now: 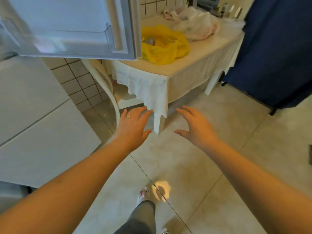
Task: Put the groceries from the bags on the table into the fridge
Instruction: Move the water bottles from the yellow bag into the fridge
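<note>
Kitchen table (194,65) carries two bags: one yellow bag (162,46), one white bag (195,26). Fridge door (70,27) open. We hold nothing: left hand (133,125) and right hand (195,125) both spread.

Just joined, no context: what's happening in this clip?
A person is unloading groceries and is between items. Both the left hand and the right hand are empty, fingers spread, stretched out over the floor towards the table. A yellow bag sits open on the table with a white bag behind it, both apparently with things inside. The fridge door hangs open at upper left.
</note>
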The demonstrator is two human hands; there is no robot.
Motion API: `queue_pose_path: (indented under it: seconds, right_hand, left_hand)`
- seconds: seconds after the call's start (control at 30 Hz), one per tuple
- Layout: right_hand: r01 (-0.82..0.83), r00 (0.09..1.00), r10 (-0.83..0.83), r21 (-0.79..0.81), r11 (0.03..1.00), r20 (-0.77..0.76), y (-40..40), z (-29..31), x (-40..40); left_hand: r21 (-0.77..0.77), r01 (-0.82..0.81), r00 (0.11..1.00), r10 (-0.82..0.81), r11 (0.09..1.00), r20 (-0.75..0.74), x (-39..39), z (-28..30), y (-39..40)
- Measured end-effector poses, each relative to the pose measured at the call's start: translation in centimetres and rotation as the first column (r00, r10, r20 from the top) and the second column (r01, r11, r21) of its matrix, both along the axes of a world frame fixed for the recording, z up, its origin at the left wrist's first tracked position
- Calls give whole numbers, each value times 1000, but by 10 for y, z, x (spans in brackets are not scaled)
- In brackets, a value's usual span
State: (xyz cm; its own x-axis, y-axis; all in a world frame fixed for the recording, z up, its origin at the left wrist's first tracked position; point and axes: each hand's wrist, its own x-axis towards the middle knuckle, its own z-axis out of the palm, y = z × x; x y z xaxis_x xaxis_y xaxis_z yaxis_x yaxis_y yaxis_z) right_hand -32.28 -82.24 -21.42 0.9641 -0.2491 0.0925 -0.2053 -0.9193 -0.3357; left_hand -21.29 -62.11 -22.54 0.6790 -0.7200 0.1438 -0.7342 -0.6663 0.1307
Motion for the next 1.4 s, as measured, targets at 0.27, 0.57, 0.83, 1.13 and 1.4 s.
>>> queue_pose_path:
  seconds: [0.27, 0.57, 0.83, 1.13, 1.4]
  right_hand:
    - [63, 994, -60, 33, 997, -90, -85, -22, 35]
    - [15, 993, -6, 74, 997, -122, -200, -10, 163]
    - [-43, 991, 53, 82, 996, -124, -298, -7, 255]
    - [-297, 945, 308, 103, 949, -115, -440, 6, 377]
    - [-512, 847, 520, 87, 854, -112, -501, 6, 471]
  left_hand:
    - [8, 24, 998, -23, 1000, -50, 51, -27, -91]
    - [-37, -15, 995, 11, 999, -98, 170, -34, -206]
    - [-121, -51, 998, 45, 991, -53, 258, -27, -296]
    - [-130, -305, 952, 304, 944, -24, 329, -31, -413]
    - [-116, -494, 870, 489, 862, -68, 360, -26, -463]
